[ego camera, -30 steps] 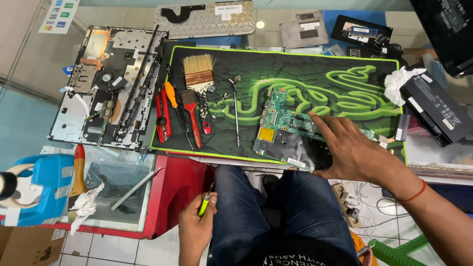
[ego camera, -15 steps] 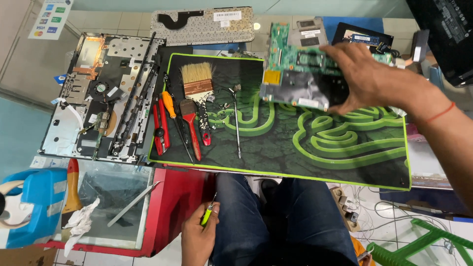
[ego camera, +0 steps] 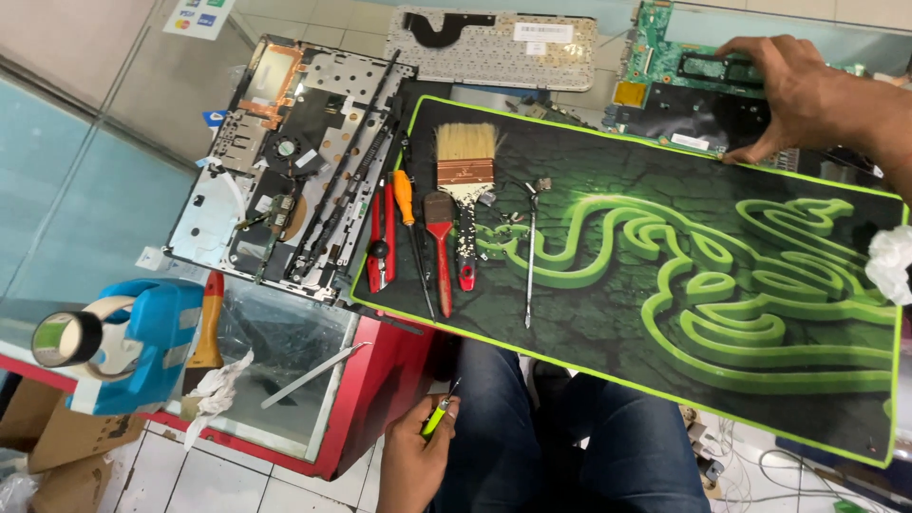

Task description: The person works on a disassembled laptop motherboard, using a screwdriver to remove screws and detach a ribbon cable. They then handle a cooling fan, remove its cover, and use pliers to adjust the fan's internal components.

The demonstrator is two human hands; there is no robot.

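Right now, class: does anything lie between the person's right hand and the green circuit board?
Nothing visible does. The right hand already rests directly on the green circuit board, just beyond the green mat's far edge.

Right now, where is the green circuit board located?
In the head view, the green circuit board is at the top right, just beyond the far edge of the black and green mat, right of the detached keyboard, under the right hand.

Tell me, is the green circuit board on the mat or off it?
Off it. The green circuit board lies beyond the mat, under the right hand.
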